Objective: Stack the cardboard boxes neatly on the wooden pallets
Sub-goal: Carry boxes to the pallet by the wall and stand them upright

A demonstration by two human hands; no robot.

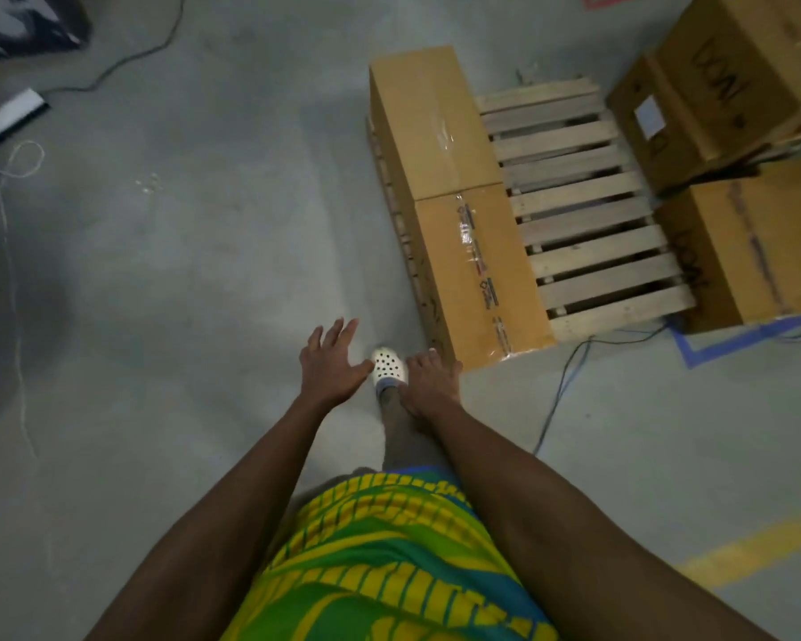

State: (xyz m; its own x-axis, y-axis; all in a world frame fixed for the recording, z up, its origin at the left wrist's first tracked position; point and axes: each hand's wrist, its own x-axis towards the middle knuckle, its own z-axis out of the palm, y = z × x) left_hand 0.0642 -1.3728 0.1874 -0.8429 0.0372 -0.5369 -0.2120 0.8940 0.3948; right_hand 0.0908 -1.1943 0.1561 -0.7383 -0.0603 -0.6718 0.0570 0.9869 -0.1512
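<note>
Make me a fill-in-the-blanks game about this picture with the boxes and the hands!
1. Along one edge of the wooden pallet, ____ cardboard boxes stand end to end.
2. The left hand and the right hand hold ____.
3. The shoe with holes in it is ____.
4. The tape on the floor by the pallet's corner is ____.

Missing words: two, nothing, white, blue.

The cardboard boxes (477,266) are tan-brown; the boxes at the right (731,85) carry black handwriting. The wooden pallet (588,233) is pale beige. The floor (181,270) is grey, with blue tape (713,347) at the right and a yellow line (754,548) nearer. The shoe (389,365) is white, dotted with dark holes. The garment (389,548) is striped green and yellow, edged blue.
</note>
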